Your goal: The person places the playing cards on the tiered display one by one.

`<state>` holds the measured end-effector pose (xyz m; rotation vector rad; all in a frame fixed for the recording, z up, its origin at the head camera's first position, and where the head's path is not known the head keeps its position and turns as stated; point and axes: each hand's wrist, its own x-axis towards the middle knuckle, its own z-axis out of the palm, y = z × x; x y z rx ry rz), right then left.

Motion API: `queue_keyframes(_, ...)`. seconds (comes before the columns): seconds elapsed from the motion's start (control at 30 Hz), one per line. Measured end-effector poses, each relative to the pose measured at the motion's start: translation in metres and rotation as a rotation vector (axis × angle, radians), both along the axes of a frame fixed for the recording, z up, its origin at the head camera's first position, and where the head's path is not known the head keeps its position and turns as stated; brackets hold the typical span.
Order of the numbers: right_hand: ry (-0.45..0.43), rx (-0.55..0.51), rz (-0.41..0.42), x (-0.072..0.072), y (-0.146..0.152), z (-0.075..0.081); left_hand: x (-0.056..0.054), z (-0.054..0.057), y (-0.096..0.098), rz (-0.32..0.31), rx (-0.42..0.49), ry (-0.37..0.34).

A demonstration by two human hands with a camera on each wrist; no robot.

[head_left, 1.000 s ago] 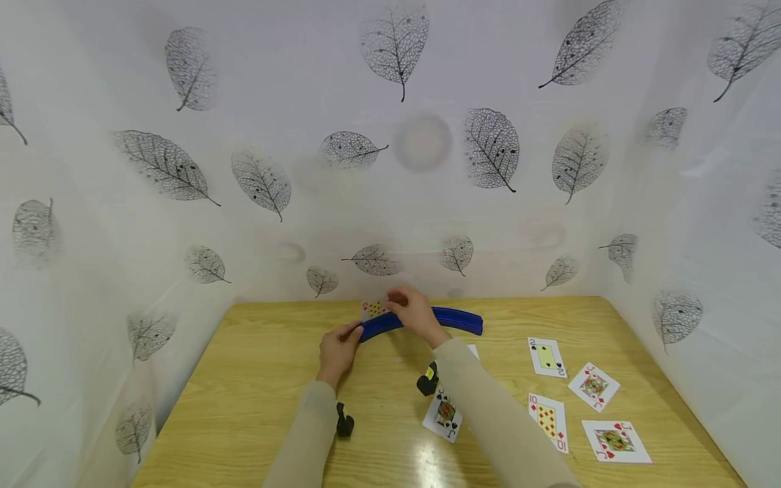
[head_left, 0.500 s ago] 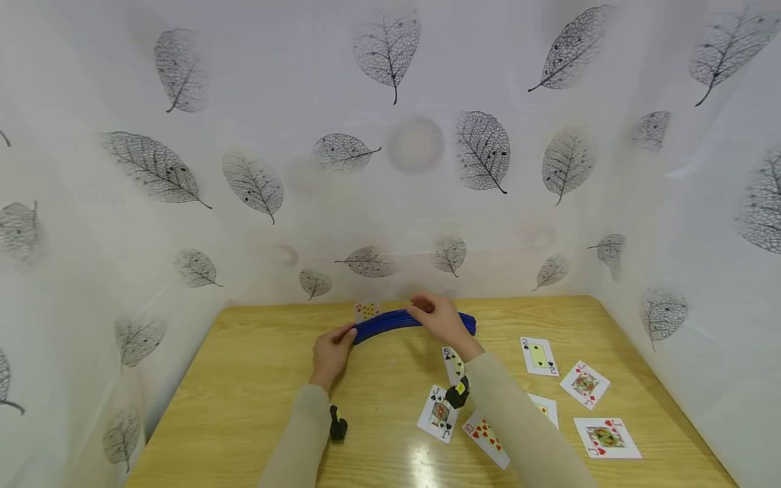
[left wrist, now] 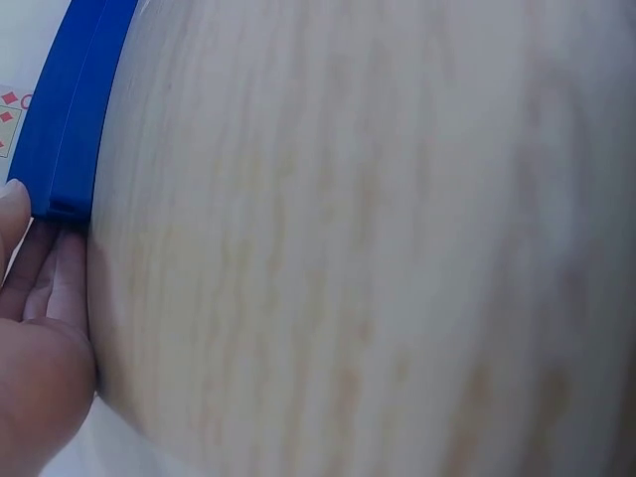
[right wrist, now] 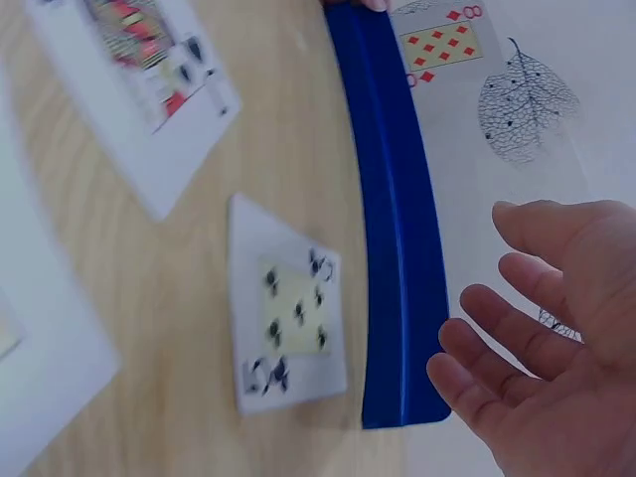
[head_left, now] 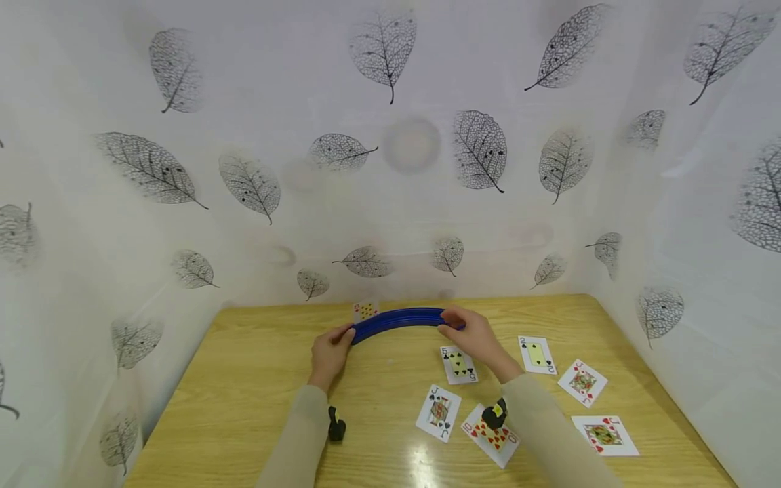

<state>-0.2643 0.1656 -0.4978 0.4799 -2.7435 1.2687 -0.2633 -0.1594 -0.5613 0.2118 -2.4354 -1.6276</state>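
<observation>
A curved blue card holder (head_left: pixel 399 318) lies across the far part of the table. My left hand (head_left: pixel 329 354) pinches its left end; in the left wrist view the thumb (left wrist: pixel 12 211) lies against the holder and the fingers are partly hidden beyond its end. An eight of diamonds (right wrist: pixel 442 45) stands up in the holder near that end. Over the right end is my right hand (head_left: pixel 478 337). The right wrist view shows its fingers (right wrist: pixel 497 323) loosely bent, with nothing between them and the thumb.
Face up on the table (head_left: pixel 244 379) are a five of clubs (head_left: pixel 459 365), a jack of spades (head_left: pixel 438 413), a ten of hearts (head_left: pixel 485 437), a two of spades (head_left: pixel 537 354) and two red jacks, one diamonds (head_left: pixel 582 383), one hearts (head_left: pixel 604 435). A leaf-patterned curtain (head_left: pixel 281 88) surrounds the table.
My right hand has moved from beside the standing card rightward along the holder to its right end, uncovering the five of clubs and ten of hearts. The left hand keeps its grip.
</observation>
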Motion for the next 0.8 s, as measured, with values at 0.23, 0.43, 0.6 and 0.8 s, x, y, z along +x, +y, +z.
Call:
queue_keyframes(0.23,-0.060,0.028,-0.012,0.013,0.022,-0.012,0.000,0.001,0.000,0.004,0.027,-0.029)
queue_keyframes(0.43,-0.076,0.093,-0.013,0.022,0.034,-0.023,0.000,0.000,0.000,-0.004,0.013,-0.017)
queue_keyframes(0.6,-0.080,0.168,-0.007,0.027,0.040,-0.029,0.001,0.000,0.000,-0.011,0.011,-0.020)
queue_keyframes(0.8,-0.069,0.307,-0.026,0.030,0.044,-0.035,0.001,0.001,0.000,-0.013,0.004,-0.016)
